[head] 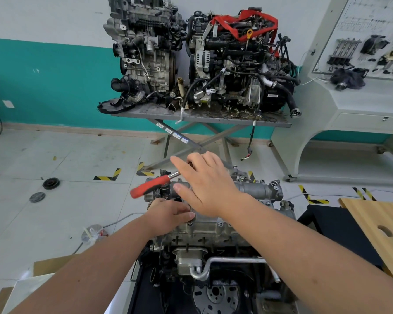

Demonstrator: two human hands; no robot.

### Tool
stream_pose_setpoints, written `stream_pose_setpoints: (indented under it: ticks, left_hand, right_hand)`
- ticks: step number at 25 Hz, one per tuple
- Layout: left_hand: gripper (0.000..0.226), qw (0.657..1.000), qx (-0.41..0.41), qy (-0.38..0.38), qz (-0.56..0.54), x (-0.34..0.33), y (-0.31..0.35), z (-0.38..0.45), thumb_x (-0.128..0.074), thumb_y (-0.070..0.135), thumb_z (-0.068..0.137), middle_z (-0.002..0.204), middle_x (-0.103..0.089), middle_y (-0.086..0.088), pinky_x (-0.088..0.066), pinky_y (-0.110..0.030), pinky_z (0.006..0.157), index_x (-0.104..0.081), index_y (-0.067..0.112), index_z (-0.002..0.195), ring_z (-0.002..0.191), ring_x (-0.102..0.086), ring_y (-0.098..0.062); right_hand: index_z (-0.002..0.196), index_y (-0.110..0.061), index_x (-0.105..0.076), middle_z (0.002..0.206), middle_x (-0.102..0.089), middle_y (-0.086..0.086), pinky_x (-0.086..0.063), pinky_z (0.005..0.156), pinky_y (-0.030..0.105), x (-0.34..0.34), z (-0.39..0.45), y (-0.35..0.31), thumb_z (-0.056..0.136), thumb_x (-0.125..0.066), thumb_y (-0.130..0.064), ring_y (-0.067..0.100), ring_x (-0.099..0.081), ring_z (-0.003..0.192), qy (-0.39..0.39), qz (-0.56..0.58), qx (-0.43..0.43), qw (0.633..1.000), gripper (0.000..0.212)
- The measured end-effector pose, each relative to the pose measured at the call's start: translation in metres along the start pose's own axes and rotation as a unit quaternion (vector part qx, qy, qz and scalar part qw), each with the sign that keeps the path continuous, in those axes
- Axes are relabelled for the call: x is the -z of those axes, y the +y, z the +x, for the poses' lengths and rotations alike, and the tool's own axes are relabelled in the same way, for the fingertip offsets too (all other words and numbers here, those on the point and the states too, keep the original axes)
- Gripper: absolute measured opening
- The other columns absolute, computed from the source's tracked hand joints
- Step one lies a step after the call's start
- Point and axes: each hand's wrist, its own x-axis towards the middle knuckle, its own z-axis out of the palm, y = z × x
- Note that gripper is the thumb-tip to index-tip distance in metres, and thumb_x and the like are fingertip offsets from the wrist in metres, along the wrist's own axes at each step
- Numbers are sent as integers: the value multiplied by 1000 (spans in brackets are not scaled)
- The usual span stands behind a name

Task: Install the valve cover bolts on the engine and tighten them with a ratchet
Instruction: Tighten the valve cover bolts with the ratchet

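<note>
On the near edge of the valve cover (213,219), a bolt (190,222) was pinched between the fingertips of the left hand (168,215). Above the cover, the right hand (205,185) was held with fingers straight and spread, nothing being gripped. Beyond it, the red-handled ratchet (153,184) was seen lying across the far side of the engine (213,241); two other engines (200,57) were stood on a metal table (213,120) behind.
</note>
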Motion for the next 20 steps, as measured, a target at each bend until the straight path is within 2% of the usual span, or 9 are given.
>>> stream_pose_setpoints:
  ticks: [5, 9, 11, 12, 13, 15, 18, 19, 20]
  left_hand:
    - [35, 1000, 7, 1, 1, 0, 1, 0, -43, 58, 97, 57, -52, 28, -24, -30, 101, -64, 34, 83, 67, -53, 4]
    - [30, 1000, 11, -3, -10, -1, 1, 0, -44, 58, 96, 55, -52, 22, -22, -30, 104, -63, 40, 81, 69, -56, 1]
    - [28, 1000, 8, -3, -16, -2, -1, 1, -45, 60, 95, 57, -51, 18, -22, -30, 104, -59, 46, 75, 69, -55, 1]
    - [27, 1000, 4, 0, -16, -1, 0, 0, -45, 60, 95, 58, -52, 16, -22, -30, 104, -57, 50, 73, 70, -54, 2]
    - [26, 1000, 3, 1, -14, -1, 0, 0, -46, 61, 94, 60, -53, 16, -21, -30, 103, -56, 53, 72, 72, -54, 3]
    - [24, 1000, 0, 1, -13, -1, -1, 0, -47, 61, 94, 65, -57, 21, -20, -29, 103, -58, 54, 74, 75, -54, 6]
    - [29, 1000, 1, 5, -3, -2, 0, 1, -46, 59, 96, 60, -54, 20, -23, -29, 101, -57, 50, 71, 73, -54, 3]
    - [30, 1000, 3, 9, 3, -2, 0, 1, -45, 58, 97, 60, -53, 16, -24, -30, 101, -57, 47, 72, 73, -54, 1]
    - [31, 1000, 5, 10, 8, -2, -1, 2, -44, 57, 97, 61, -52, 14, -24, -31, 101, -59, 43, 74, 74, -54, 0]
  right_hand:
    - [132, -23, -52, 104, -59, 1, -36, 71, 37, 11, 24, -5, 106, -31, -38, 25, -55, 95, -95, -23, -35, 995, 36]
    - [84, -24, -52, 81, -58, -2, -28, 52, 31, 19, 37, -9, 105, -26, -43, 23, -57, 77, -155, 80, -108, 979, 39]
    - [73, -20, -51, 73, -65, 4, -43, 54, 37, 26, 40, -10, 103, -35, -33, 29, -63, 72, -179, 190, -208, 943, 36]
    - [78, -16, -56, 70, -69, 7, -52, 65, 41, 28, 40, -9, 101, -39, -27, 30, -68, 71, -191, 298, -279, 893, 30]
    - [87, -13, -58, 69, -72, 8, -54, 79, 44, 30, 39, -10, 99, -43, -23, 26, -71, 71, -196, 426, -347, 812, 22]
    - [95, -10, -55, 76, -74, 7, -46, 94, 45, 26, 32, -16, 99, -47, -17, 24, -72, 79, -165, 652, -413, 614, 12]
    - [74, -18, -50, 83, -70, 7, -42, 85, 34, 7, 25, -25, 97, -56, -2, 24, -67, 92, 56, 818, -446, 360, 29]
    - [70, -19, -48, 80, -67, 5, -45, 79, 30, 0, 25, -25, 94, -59, 2, 22, -65, 88, 115, 829, -448, 316, 34]
    - [71, -19, -51, 79, -66, 3, -46, 73, 27, -5, 25, -27, 94, -61, 1, 19, -63, 80, 153, 823, -441, 325, 32]
